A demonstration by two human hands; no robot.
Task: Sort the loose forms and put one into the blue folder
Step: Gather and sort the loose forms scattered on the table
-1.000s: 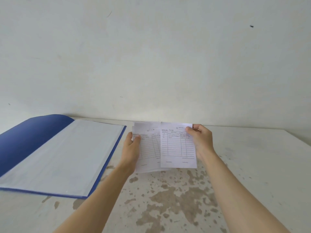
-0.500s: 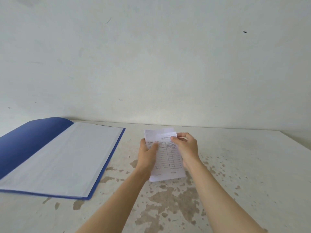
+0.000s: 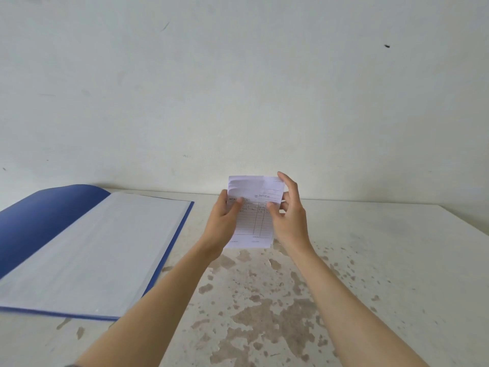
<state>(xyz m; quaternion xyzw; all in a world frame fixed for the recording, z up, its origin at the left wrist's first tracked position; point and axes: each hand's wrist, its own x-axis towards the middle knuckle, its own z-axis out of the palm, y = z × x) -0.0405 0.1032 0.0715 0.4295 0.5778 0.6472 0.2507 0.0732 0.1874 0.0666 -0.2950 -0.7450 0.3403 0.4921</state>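
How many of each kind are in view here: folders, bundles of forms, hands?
blue folder: 1, lying open
bundle of forms: 1, sheet count cannot be told
hands: 2, left hand and right hand, both pinching the bundle
Total: 4

Worn white table (image 3: pixel 383 260), open blue folder (image 3: pixel 87 250) flat on its left
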